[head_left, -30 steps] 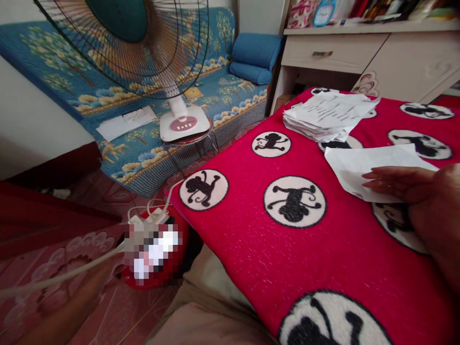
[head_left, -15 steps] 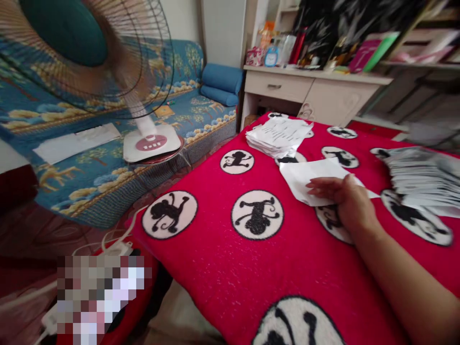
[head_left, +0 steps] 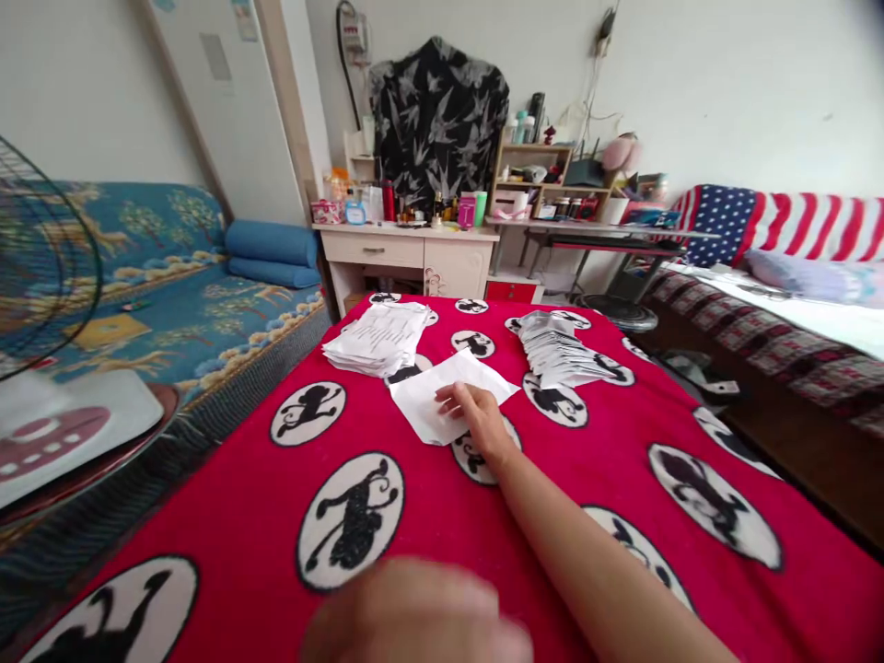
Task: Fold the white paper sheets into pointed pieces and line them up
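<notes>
A white sheet of paper (head_left: 429,405) with a fold lies on the red cloth (head_left: 476,543) printed with black monkeys in white ovals. My right hand (head_left: 478,416) rests on the sheet's near right part, fingers loosely bent and not gripping it. At the bottom edge my left hand (head_left: 421,617) is smeared by motion, partly cut off, so its fingers cannot be read. Beyond the sheet to the left is a pile of written papers (head_left: 383,336). To the right, a fanned stack of folded papers (head_left: 558,350) lies on the cloth.
A fan (head_left: 62,414) stands at the left beside a blue patterned sofa (head_left: 186,313). Behind the cloth-covered table are a pale dresser (head_left: 393,249) crowded with bottles and a desk (head_left: 580,226) with shelves. A bed (head_left: 815,304) is on the right.
The view has swung right and up, bringing the desk and bed into sight. My left hand has come in at the bottom. My right hand stays at the sheet, its fingers more bent.
</notes>
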### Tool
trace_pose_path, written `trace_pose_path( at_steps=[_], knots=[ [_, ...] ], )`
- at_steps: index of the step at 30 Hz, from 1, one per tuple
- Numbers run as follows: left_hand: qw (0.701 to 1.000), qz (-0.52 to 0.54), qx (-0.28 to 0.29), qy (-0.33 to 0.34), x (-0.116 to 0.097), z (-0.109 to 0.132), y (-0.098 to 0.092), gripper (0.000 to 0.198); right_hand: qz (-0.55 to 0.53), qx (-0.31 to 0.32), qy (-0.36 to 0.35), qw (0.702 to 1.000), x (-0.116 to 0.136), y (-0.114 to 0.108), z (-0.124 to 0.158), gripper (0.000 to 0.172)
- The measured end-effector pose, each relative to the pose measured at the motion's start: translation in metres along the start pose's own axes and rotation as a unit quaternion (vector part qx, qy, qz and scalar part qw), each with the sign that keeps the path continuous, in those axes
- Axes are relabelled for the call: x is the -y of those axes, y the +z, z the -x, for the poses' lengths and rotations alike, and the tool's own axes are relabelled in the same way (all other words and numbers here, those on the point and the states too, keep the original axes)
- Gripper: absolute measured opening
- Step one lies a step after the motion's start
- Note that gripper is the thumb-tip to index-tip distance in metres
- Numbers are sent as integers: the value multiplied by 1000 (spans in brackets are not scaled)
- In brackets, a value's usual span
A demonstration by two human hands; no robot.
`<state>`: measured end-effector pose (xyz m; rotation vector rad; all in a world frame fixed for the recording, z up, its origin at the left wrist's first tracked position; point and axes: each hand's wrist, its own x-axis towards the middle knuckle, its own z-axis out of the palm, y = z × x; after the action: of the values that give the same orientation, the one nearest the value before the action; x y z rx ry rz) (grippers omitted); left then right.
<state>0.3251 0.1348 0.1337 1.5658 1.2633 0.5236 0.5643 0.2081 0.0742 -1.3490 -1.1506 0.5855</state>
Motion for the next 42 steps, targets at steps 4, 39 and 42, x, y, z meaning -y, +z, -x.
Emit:
trace_pose_path(
  at_steps=[4,39,42],
  knots=[
    [890,-142,17,434,-40,-88,26,27,112,-163,-50,979,-11,-9,-4,27],
    [980,98,60,160,-14,-144,-5,44,374,191,-188,888,29,-80,63,44],
    [977,73,37,197,-5,-157,-14,34,366,273,-184,870,36,-85,86,42]
  ],
)
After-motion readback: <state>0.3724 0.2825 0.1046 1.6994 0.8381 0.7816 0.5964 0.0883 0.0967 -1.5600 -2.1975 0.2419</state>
